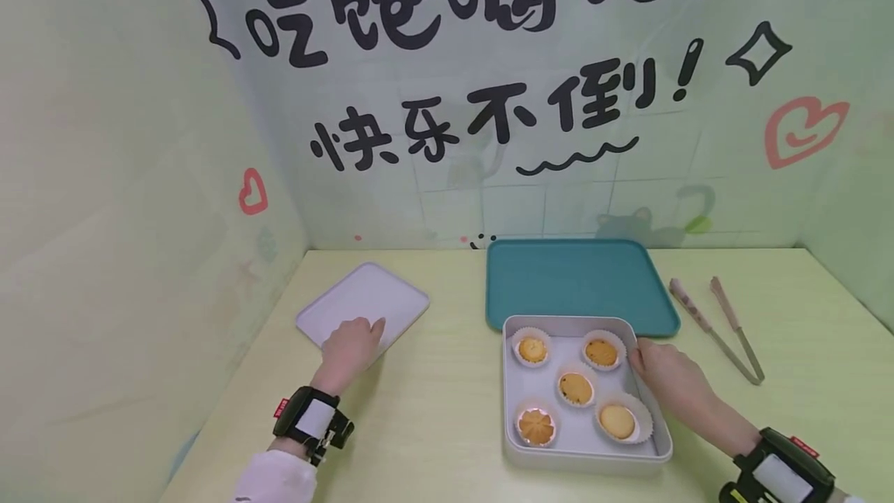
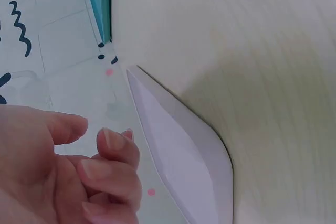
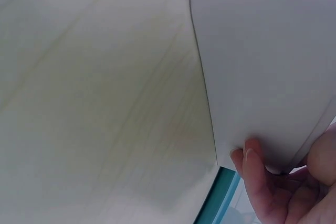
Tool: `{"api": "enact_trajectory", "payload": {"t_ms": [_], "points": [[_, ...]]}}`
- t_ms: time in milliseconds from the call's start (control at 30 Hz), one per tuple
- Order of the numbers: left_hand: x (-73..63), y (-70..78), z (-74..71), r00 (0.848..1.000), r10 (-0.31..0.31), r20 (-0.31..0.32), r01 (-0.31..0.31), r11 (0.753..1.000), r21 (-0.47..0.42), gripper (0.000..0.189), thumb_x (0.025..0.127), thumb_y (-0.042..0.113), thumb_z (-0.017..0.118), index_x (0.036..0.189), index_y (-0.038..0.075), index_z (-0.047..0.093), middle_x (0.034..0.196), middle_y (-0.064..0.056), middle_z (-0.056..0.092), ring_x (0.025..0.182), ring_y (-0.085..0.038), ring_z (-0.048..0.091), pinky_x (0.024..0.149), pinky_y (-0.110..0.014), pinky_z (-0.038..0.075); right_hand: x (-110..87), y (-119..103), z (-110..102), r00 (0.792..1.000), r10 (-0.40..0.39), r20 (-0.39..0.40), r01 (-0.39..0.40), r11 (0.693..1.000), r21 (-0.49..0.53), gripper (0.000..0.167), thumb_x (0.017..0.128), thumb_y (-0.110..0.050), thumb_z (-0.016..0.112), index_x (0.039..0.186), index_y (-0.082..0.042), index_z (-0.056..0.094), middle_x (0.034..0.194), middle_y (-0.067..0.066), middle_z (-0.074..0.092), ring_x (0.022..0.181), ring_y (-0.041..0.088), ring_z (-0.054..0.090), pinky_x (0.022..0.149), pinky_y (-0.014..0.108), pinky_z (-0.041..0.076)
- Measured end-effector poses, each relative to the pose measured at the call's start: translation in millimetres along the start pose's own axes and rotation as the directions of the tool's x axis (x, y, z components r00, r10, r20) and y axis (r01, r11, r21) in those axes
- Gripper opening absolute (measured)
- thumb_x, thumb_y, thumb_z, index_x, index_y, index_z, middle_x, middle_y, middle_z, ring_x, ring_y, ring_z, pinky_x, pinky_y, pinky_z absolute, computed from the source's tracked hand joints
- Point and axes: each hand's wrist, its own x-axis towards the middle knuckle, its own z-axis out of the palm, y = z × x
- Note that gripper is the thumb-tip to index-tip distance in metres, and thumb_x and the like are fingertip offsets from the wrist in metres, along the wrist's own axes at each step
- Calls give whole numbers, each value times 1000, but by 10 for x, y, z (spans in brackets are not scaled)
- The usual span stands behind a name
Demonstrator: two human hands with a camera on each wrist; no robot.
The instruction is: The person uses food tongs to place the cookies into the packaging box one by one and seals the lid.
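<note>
A deep white tray stands at the front right, bearing several small baked treats in paper cups, among them a cookie and a flower-shaped one. My right hand grips this tray at its right wall near the far corner; in the right wrist view fingers lie against the outer wall. Over the near edge of a shallow lilac tray at the left is my left hand. Its fingers hang loosely curled in the left wrist view, with nothing between them and apart from the lilac tray.
A flat teal tray lies behind the white tray, whose far edge overlaps its front. To the right rest spread tongs. Printed wall sheets bound the wooden table at the back and sides.
</note>
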Motion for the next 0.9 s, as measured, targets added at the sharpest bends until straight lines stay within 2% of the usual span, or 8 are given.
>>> {"api": "enact_trajectory", "payload": {"t_ms": [167, 300, 400, 633, 767, 900], "points": [[-132, -124, -30, 996, -82, 39, 77, 989, 128, 44, 94, 30, 42, 69, -3, 56, 64, -16, 53, 62, -28, 55, 53, -45, 43, -14, 19, -7, 1000, 15, -1, -15, 1000, 7, 23, 89, -2, 47, 67, -6, 44, 54, 0, 35, 47, 13, 37, 41, 29, 32], [-237, -172, -10, 992, -97, 76, 79, 974, 212, 44, 93, 28, 45, 59, 1, 51, 56, -11, 46, 55, -22, 48, 52, -41, 42, -31, 30, -6, 1000, 27, -5, -27, 1000, 11, 24, 90, -3, 47, 66, -7, 43, 53, 0, 35, 46, 13, 37, 40, 29, 32], [-280, -207, 21, 989, -112, 98, 87, 970, 226, 41, 92, 24, 44, 58, 2, 50, 56, -9, 45, 54, -21, 46, 52, -39, 41, -35, 29, -8, 1000, 29, 1, -29, 999, 17, 24, 90, -3, 47, 67, -7, 43, 53, 0, 35, 47, 13, 36, 41, 29, 32], [-251, -307, 94, 982, -170, 88, 158, 979, 125, 29, 88, 13, 44, 65, -1, 52, 61, -11, 48, 57, -25, 50, 54, -43, 42, -18, 15, -21, 1000, 6, -11, -6, 1000, 24, 24, 90, -2, 48, 67, -7, 43, 54, -1, 34, 48, 12, 36, 43, 29, 32], [-226, -388, 90, 978, -194, 77, 192, 981, 28, 27, 86, 16, 46, 66, 0, 51, 54, -8, 50, 55, -25, 51, 52, -42, 40, -8, 29, -10, 1000, 14, -8, -13, 999, 30, 23, 89, -3, 47, 67, -7, 43, 55, -1, 34, 49, 12, 36, 43, 29, 32], [-200, -462, 38, 980, -191, 56, 195, 978, -74, 25, 84, 16, 46, 63, 2, 52, 48, -4, 52, 50, -22, 49, 47, -37, 37, -4, 50, 3, 1000, 18, -10, -18, 1000, 20, 23, 89, -3, 48, 67, -7, 43, 54, -1, 34, 49, 13, 37, 43, 29, 32]]}}
